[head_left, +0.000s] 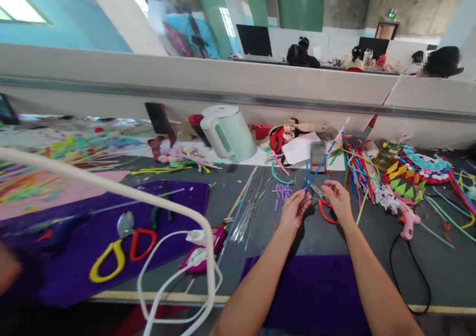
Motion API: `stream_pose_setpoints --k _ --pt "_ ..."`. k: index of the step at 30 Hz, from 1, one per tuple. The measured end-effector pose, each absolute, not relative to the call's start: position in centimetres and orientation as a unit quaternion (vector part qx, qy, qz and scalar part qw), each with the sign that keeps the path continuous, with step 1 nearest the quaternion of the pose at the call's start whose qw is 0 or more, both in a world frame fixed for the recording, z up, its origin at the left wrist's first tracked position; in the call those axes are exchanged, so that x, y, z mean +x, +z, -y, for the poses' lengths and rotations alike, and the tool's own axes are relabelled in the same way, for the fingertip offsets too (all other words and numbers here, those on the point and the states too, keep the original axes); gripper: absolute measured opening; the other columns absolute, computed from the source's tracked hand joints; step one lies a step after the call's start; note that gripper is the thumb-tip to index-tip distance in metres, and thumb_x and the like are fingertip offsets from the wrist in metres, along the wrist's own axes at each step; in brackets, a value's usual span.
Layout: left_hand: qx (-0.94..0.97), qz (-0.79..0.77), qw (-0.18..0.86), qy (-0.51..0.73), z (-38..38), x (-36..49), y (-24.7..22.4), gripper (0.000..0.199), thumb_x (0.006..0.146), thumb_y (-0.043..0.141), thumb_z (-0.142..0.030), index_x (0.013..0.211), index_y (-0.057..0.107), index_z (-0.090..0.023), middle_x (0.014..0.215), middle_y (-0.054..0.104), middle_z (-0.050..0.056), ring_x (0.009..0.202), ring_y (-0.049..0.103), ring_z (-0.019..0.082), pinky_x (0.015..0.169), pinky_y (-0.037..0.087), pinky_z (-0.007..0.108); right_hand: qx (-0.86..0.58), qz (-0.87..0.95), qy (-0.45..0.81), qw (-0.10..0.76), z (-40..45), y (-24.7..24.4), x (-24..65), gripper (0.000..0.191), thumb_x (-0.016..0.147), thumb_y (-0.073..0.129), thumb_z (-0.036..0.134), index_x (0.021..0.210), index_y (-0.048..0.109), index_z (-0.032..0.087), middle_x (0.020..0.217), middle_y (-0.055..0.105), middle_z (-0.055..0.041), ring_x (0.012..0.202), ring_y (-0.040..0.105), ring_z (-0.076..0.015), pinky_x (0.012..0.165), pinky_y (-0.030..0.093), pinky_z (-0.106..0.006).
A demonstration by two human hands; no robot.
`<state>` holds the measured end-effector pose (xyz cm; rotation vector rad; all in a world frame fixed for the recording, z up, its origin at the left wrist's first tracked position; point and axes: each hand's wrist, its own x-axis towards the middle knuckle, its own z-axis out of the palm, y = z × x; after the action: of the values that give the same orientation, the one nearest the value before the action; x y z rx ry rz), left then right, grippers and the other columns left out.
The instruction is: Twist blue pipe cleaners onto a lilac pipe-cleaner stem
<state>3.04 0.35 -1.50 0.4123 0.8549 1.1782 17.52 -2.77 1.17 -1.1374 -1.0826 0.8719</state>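
My left hand (295, 210) is closed in a pinch on a blue pipe cleaner (319, 167), which slants up to the right and ends in a pale purple tip. A shorter blue end sticks up beside it. To the right, my right hand (337, 200) hovers near red-handled scissors (327, 212) lying on the dark table, its fingers curled close together; whether anything thin is between them is too small to tell. Small purple pieces (283, 192) lie left of my hands. Thin silvery wires (250, 209) are spread farther left.
A pale green kettle (229, 133) stands behind. Pipe cleaners (360, 169), a glass jar (388, 153) and a pink glue gun (409, 222) are on the right. Yellow-and-red scissors (125, 224) and a white cable (148, 193) are at left. A person's blurred hand (8, 269) shows at the left edge.
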Motion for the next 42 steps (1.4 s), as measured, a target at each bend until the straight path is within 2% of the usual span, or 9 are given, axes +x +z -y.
stream_pose_setpoints --k 7,11,16,18,22,26,31,35,42 --pt "0.281 -0.382 0.733 0.488 0.5 3.6 -0.8 0.024 0.063 0.076 -0.019 0.083 0.065 -0.013 0.078 0.069 0.006 0.071 0.067 0.016 0.060 0.054 0.022 -0.546 0.496 0.320 0.595 2.7 0.7 18.2 0.024 0.079 0.053 0.037 0.092 0.063 0.019 0.074 0.065 -0.0037 0.069 0.058 -0.0174 0.066 0.045 -0.029" --pt "0.350 -0.389 0.711 0.469 0.9 3.8 -0.6 0.030 0.059 0.078 -0.023 0.085 0.066 -0.012 0.078 0.069 0.008 0.071 0.067 0.018 0.059 0.054 0.024 -0.559 0.476 0.303 0.607 2.7 0.9 19.1 0.026 0.079 0.052 0.041 0.086 0.065 0.019 0.071 0.064 -0.0037 0.067 0.058 -0.0173 0.064 0.045 -0.029" --pt "0.393 -0.397 0.698 0.447 1.2 4.0 -0.7 0.031 0.060 0.077 -0.027 0.086 0.067 -0.011 0.080 0.070 0.011 0.069 0.067 0.018 0.058 0.053 0.025 -0.537 0.412 0.370 0.637 2.6 0.9 19.5 0.032 0.074 0.059 0.046 0.087 0.066 0.018 0.070 0.063 -0.0032 0.049 0.047 -0.0110 0.045 0.035 -0.023" --pt "0.380 -0.391 0.712 0.443 1.2 4.0 -0.6 0.030 0.060 0.077 -0.026 0.085 0.068 -0.011 0.080 0.070 0.011 0.068 0.067 0.017 0.060 0.053 0.025 -0.505 0.385 0.420 0.648 2.5 0.8 19.6 0.032 0.072 0.063 0.045 0.088 0.066 0.018 0.070 0.063 -0.0019 0.046 0.042 -0.0080 0.042 0.032 -0.021" --pt "0.339 -0.388 0.736 0.439 1.4 4.1 -0.1 0.028 0.059 0.078 -0.023 0.081 0.068 -0.010 0.078 0.070 0.011 0.066 0.066 0.016 0.060 0.053 0.025 -0.451 0.327 0.529 0.640 2.4 0.4 19.1 0.032 0.063 0.072 0.041 0.085 0.067 0.018 0.071 0.062 0.0000 0.049 0.045 -0.0062 0.046 0.036 -0.019" --pt "0.352 -0.387 0.736 0.429 1.6 4.2 0.3 0.028 0.058 0.079 -0.023 0.080 0.069 -0.010 0.073 0.069 0.009 0.064 0.065 0.016 0.059 0.053 0.024 -0.411 0.313 0.609 0.602 2.5 0.0 18.0 0.033 0.057 0.077 0.038 0.080 0.067 0.018 0.068 0.063 0.0010 0.053 0.052 -0.0086 0.054 0.043 -0.023" --pt "0.391 -0.389 0.723 0.416 1.8 4.3 0.2 0.030 0.058 0.078 -0.027 0.080 0.068 -0.010 0.074 0.069 0.009 0.065 0.065 0.016 0.056 0.053 0.024 -0.412 0.337 0.587 0.610 2.7 -0.1 17.4 0.025 0.055 0.078 0.034 0.070 0.066 0.018 0.069 0.065 0.0011 0.059 0.056 -0.0107 0.058 0.044 -0.024" --pt "0.377 -0.400 0.710 0.440 1.5 4.1 0.0 0.027 0.061 0.076 -0.028 0.081 0.067 -0.013 0.069 0.067 0.004 0.063 0.064 0.014 0.054 0.053 0.023 -0.430 0.360 0.550 0.619 2.7 0.0 17.8 0.022 0.058 0.077 0.034 0.070 0.068 0.018 0.069 0.066 0.0005 0.061 0.057 -0.0119 0.060 0.043 -0.025" --pt "0.343 -0.397 0.727 0.443 1.2 3.8 -0.2 0.023 0.059 0.077 -0.023 0.076 0.066 -0.013 0.065 0.065 0.002 0.058 0.061 0.011 0.056 0.053 0.022 -0.435 0.378 0.557 0.598 2.7 -0.1 17.8 0.028 0.060 0.075 0.038 0.079 0.069 0.018 0.069 0.066 0.0000 0.054 0.055 -0.0111 0.053 0.042 -0.024"
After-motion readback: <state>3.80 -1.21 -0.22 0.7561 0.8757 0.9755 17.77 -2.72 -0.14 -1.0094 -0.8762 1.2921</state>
